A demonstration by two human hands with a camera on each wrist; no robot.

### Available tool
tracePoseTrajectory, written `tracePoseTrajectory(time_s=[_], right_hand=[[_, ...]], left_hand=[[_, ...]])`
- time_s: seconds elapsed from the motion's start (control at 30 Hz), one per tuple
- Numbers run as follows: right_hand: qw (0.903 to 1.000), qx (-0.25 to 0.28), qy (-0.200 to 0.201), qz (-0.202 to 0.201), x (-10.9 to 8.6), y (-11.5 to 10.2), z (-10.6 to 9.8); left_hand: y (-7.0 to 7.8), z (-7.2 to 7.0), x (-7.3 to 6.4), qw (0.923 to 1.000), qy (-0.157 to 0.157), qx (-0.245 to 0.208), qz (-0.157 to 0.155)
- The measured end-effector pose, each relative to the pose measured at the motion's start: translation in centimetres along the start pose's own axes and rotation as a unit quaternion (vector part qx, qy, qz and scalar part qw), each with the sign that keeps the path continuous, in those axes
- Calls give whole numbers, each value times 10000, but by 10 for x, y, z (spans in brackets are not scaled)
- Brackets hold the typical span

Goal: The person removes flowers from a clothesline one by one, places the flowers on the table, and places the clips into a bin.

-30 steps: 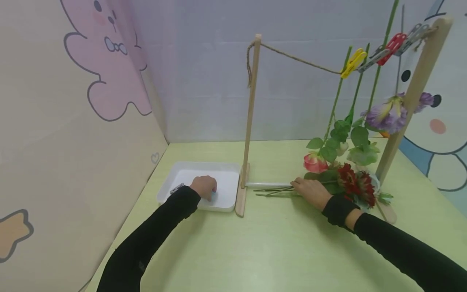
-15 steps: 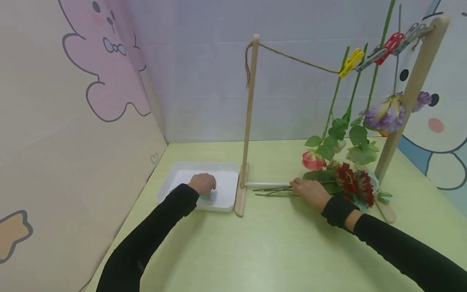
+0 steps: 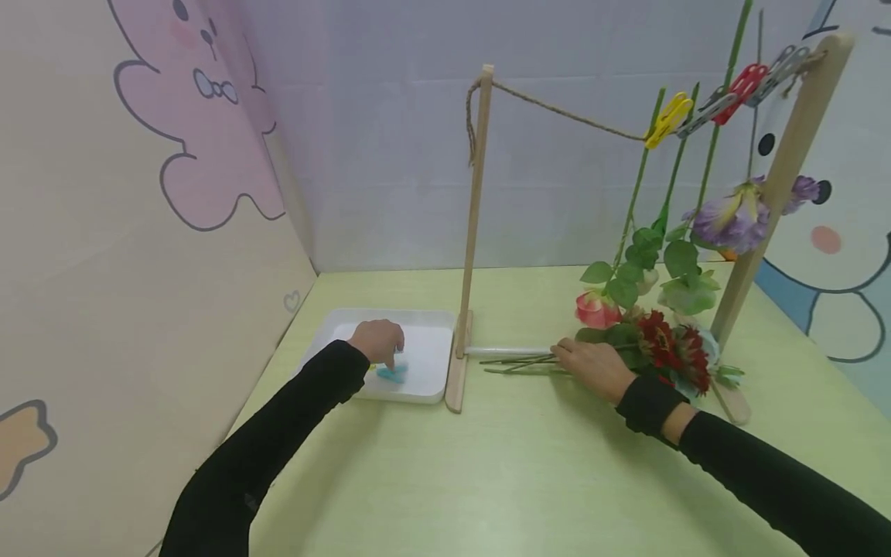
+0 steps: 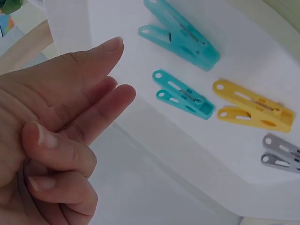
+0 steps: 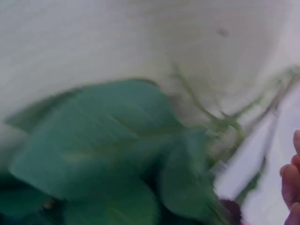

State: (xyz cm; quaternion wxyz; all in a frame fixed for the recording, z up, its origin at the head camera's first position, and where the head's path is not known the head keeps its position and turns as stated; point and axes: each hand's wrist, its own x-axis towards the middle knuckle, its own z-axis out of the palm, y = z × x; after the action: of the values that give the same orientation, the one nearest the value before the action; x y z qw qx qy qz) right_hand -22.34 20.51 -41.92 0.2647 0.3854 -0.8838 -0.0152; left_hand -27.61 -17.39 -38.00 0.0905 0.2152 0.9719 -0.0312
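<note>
My left hand is over the white tray, holding nothing. In the left wrist view, the left hand has thumb and forefinger apart, with two fingers curled in. Beside it in the tray lie a large teal clothespin, a smaller teal clothespin, a yellow clothespin and a grey one, partly cut off. My right hand lies at the flower stems beside red flowers. Its grip is hidden; the blurred right wrist view shows mostly green leaves and some fingertips.
A wooden stand with a left post and a right post carries a sagging twine. Yellow, grey and red clothespins hold upside-down flowers on it, including a pink rose and a purple flower. A white rod runs low between the posts.
The left hand has lifted slightly and shifted left, and a teal clothespin in the tray shows more fully. The right hand stays at the stems.
</note>
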Motion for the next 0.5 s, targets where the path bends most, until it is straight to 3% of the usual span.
tracePoseTrajectory(time_s=[0.1, 0.23, 0.37, 0.5], right_hand=[[9972, 31, 743, 0, 3, 0, -10], [9838, 38, 1791, 107, 6, 0, -28], [9686, -170, 2478, 152, 4, 6, -48], [9585, -336, 2807, 359, 8, 16, -67]], left_hand=[[0, -17, -10, 9999, 77, -49, 89], [12, -41, -23, 9994, 204, -104, 264], [39, -66, -34, 9973, 380, 81, 628], [66, -102, -46, 9900, 711, 455, 1128]])
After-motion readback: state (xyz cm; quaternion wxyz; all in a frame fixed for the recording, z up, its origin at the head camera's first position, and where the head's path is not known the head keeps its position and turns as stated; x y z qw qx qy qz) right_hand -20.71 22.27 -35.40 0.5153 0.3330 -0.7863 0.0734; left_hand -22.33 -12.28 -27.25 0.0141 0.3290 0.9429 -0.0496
